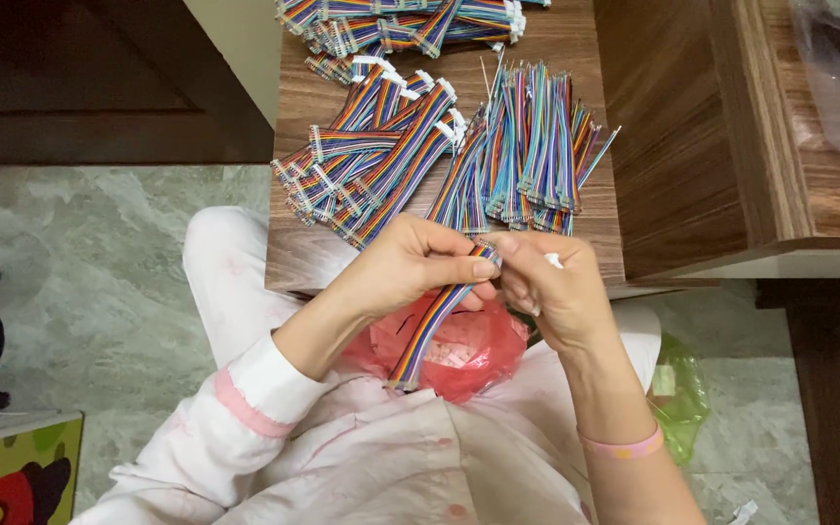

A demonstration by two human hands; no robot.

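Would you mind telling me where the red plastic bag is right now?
In the head view, the red plastic bag lies in the person's lap, below both hands and behind the rainbow ribbon cable, just in front of the wooden table's edge.

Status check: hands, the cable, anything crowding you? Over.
Left hand pinching rainbow ribbon cable. Right hand at its top end, small white piece in fingers. Cable piles beyond on table, not touching.

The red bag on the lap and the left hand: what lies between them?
The head view shows the rainbow ribbon cable hanging from the left hand across the red bag.
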